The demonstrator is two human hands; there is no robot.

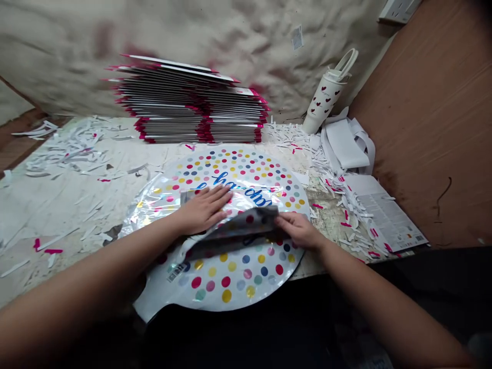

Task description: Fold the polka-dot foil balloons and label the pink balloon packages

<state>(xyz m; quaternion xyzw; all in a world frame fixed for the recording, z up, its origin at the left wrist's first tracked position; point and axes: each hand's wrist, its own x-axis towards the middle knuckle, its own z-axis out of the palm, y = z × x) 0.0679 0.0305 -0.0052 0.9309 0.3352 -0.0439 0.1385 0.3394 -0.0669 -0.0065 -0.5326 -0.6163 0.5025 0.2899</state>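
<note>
Strewing the left of the worn, pale counter (pixel 42 177) with thin, curly paper shreds (pixel 71 156), mixing in bright pink scraps (pixel 53 251). Piling up behind, against a wrinkled cream wall covering (pixel 69 46), in a tall, slightly fanned stack (pixel 169 110) of thin flat pieces with pink edges. Spreading across the front of the counter and jutting over its near edge with a glossy, flat, rounded balloon (pixel 238 287), narrowing to a neck at lower left, showing multicoloured dots and blue lettering (pixel 258 197). Pressing the left hand (pixel 205 207) flat on its shiny surface, keeping the fingers released and slightly spread. Lifting a dark grey, bending strip (pixel 246 221) over the balloon's middle, pinching its right end between the fingers of the right hand (pixel 298 229). Standing farther back at right, leaning a little, with a cream tumbler (pixel 324 100) bearing dark red hearts and a looped handle; hiding any contents from view. Bunching beside it into curled white paper (pixel 346 143), then continuing forward through more shreds to a flat printed card (pixel 384 215) with a barcode. Closing off the far right with a smooth brown panel (pixel 434 138) below a white socket plate (pixel 398 10).
</note>
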